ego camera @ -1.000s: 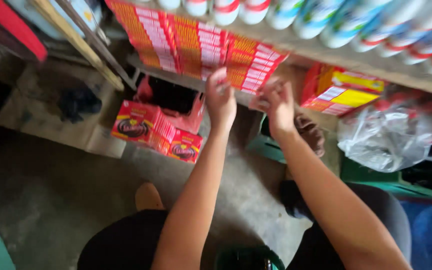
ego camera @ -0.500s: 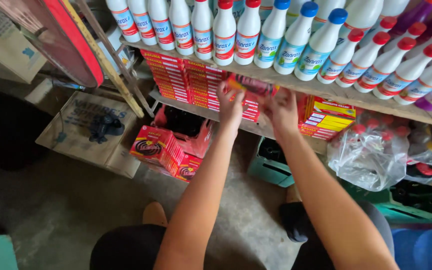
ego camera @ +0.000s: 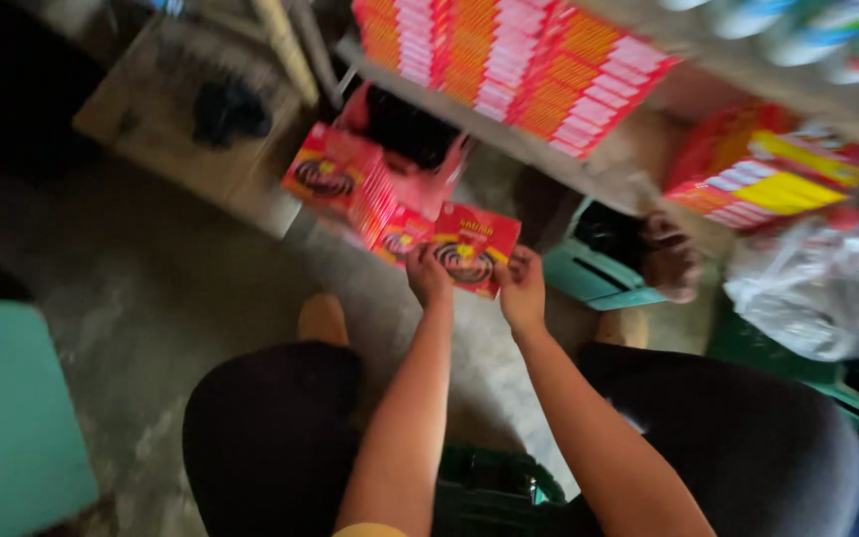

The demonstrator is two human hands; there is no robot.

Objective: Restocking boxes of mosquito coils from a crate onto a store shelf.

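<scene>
Centre of frame: both hands grip one flat red box [ego camera: 471,249] with a dark coil picture, left hand [ego camera: 428,275] pinching its lower left edge, right hand [ego camera: 521,289] its lower right corner. The box hangs over the concrete floor [ego camera: 151,298], just below an open red carton [ego camera: 350,179] of like boxes. Risk, as judged: held only at its bottom edge, the box could tip forward and drop. The shelf stack [ego camera: 509,60] in the upper middle leans, and a knock might spill it.
</scene>
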